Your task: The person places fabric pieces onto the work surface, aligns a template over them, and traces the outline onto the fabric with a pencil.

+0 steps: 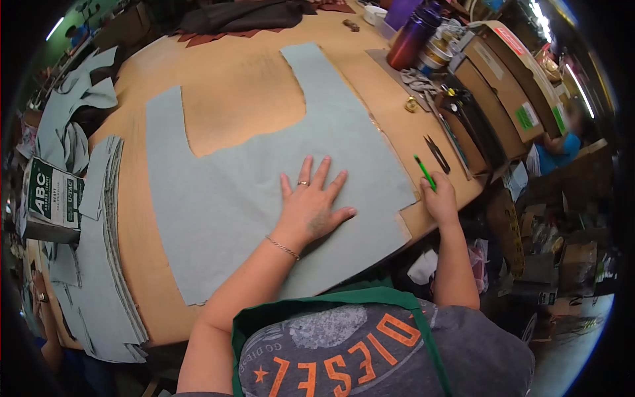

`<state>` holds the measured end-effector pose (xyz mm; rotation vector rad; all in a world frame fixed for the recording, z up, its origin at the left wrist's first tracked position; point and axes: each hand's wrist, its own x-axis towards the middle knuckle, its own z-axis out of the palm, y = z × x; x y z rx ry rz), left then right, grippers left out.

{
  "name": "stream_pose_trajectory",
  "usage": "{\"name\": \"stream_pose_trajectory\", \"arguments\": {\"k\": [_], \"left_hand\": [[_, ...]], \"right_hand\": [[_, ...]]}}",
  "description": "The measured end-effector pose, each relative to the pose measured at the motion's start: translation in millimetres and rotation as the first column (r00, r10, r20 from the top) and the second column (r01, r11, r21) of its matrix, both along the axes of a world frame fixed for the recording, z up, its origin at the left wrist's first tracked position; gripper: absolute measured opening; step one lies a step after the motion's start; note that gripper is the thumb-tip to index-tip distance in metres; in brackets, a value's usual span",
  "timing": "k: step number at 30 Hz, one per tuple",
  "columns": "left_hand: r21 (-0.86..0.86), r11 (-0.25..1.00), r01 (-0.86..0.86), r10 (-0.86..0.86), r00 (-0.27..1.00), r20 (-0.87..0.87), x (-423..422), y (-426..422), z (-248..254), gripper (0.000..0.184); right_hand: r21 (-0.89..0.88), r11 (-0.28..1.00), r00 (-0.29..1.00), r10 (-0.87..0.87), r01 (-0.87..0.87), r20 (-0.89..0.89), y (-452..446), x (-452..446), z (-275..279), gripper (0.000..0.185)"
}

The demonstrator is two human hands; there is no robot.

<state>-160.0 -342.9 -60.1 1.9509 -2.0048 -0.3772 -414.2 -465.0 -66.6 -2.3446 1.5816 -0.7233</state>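
Observation:
A large pale blue-green sheet (264,172) with a wide notch in its far side lies flat on the wooden table (231,86). Pressed flat on its middle is my left hand (314,205), fingers spread, holding nothing. At the sheet's right edge, my right hand (440,198) holds a green pencil (424,172), its tip pointing up and away from me. Black thread snips (436,154) lie on the table just beyond my right hand.
Stacked cut pieces (109,264) and an ABC box (56,198) sit at left. Dark material (241,16) lies at the far edge. A purple-red bottle (413,36) and cardboard boxes (506,79) stand at right. Another person's hand (41,291) shows at far left.

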Motion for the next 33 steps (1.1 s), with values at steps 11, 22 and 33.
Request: {"name": "stream_pose_trajectory", "arguments": {"k": [11, 22, 33], "left_hand": [[0.126, 0.705, -0.698, 0.658, 0.710, 0.253, 103, 150, 4, 0.059], [0.050, 0.694, -0.718, 0.695, 0.686, 0.215, 130, 178, -10, 0.060], [-0.049, 0.605, -0.795, 0.794, 0.598, 0.108, 134, 182, -13, 0.064]], "right_hand": [[0.098, 0.995, 0.998, -0.026, 0.020, 0.059, -35, 63, -6, 0.019], [0.655, 0.471, 0.644, -0.213, -0.591, 0.734, -28, 67, 4, 0.043], [0.372, 0.713, 0.632, 0.128, -0.594, 0.764, -49, 38, 82, 0.038]]}}
